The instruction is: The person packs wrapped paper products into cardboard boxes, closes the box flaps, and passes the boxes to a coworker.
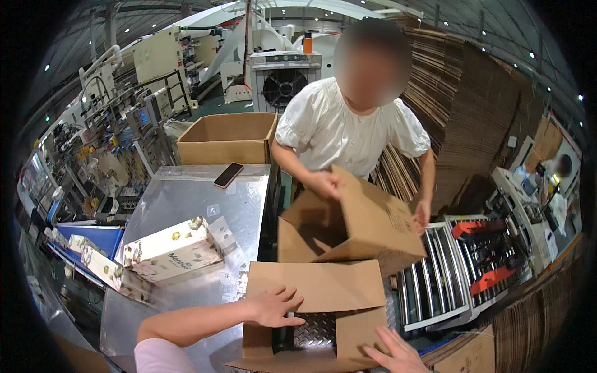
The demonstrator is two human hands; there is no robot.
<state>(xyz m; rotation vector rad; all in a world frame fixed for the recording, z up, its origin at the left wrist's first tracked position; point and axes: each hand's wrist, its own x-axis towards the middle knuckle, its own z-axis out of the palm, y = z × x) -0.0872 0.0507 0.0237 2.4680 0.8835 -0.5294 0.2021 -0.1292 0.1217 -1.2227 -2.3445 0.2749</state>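
Note:
A brown cardboard box (323, 287) lies open in front of me with its flaps spread, and checkered metal shows through its open middle. My left hand (273, 306) rests flat on the box's near-left flap, fingers apart. My right hand (398, 353) presses on the lower right flap, fingers spread. Across from me a person in a white blouse (348, 127) holds a second cardboard box (351, 227), tilted, one hand (326, 184) on its top flap and the other hand (421, 214) at its right side.
On the metal table (180, 205) at left lie a white printed carton (174, 250) and a dark phone (229, 174); an open cardboard box (229, 138) stands behind it. A roller conveyor (448, 267) sits right. Stacks of flat cardboard (472, 118) rise behind. Another person (563, 168) stands far right.

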